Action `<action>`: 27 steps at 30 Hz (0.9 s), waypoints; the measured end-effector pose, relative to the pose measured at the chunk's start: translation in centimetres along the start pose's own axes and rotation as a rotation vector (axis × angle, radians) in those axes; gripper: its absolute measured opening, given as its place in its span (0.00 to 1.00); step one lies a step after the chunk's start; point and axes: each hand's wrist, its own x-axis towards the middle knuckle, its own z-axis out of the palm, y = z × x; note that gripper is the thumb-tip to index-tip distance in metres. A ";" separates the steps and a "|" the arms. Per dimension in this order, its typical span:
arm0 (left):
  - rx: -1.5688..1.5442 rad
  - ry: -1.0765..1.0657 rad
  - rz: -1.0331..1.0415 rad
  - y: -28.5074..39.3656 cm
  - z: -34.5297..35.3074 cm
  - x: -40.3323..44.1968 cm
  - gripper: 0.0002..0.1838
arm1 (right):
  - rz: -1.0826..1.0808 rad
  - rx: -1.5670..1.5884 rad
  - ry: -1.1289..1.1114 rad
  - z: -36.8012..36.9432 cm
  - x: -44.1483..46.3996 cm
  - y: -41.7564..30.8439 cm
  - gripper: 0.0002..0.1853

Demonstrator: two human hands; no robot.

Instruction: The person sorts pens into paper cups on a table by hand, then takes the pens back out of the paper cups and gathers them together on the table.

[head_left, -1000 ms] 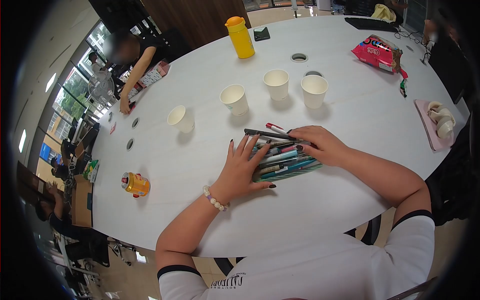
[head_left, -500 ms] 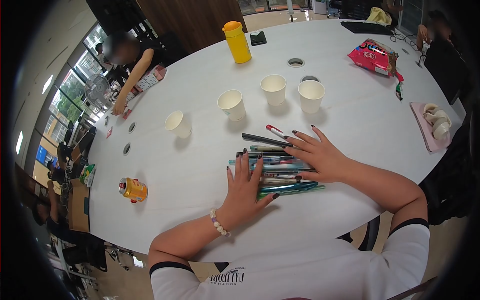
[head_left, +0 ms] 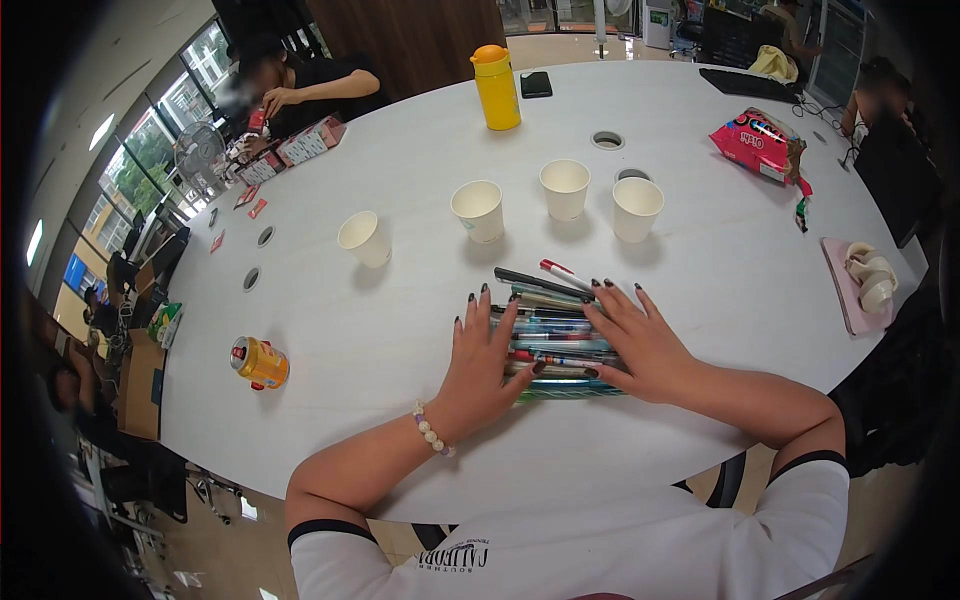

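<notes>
Several pens (head_left: 560, 328) lie side by side in a bundle on the white table, between my two hands. My left hand (head_left: 482, 352) rests on their left ends with its fingers spread. Across the right ends lies my right hand (head_left: 645, 345), fingers also apart. A black pen (head_left: 530, 280) and a red-and-white pen (head_left: 563, 272) stick out at the far side of the bundle. Beyond them stand paper cups: one at the left (head_left: 366, 240), one in the middle (head_left: 478, 212), and two at the right, a farther cup (head_left: 565, 190) and a nearer cup (head_left: 637, 210).
A yellow can (head_left: 260, 363) stands at the left. Farther back are a yellow bottle (head_left: 496, 90) and a dark wallet-like item (head_left: 536, 85). To the right lie a red snack bag (head_left: 760, 145) and a pink notebook (head_left: 850, 305). Another person (head_left: 325, 85) sits at the far left.
My left hand has slid slightly and its thumb has moved in over the pens. The bundle looks more even. Across the table, the other person has drawn an arm back, now holding a red item.
</notes>
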 end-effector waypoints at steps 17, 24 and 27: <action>0.125 0.015 0.324 1.1 1.3 -1.2 0.45 | 0.055 0.214 -0.060 1.0 5.4 3.4 0.35; 0.133 0.000 0.188 0.8 1.6 -1.0 0.42 | -0.219 0.298 -0.266 0.5 8.9 3.6 0.34; 0.082 0.107 0.127 0.6 1.7 -0.9 0.41 | -0.246 0.370 -0.262 -0.1 8.4 4.3 0.33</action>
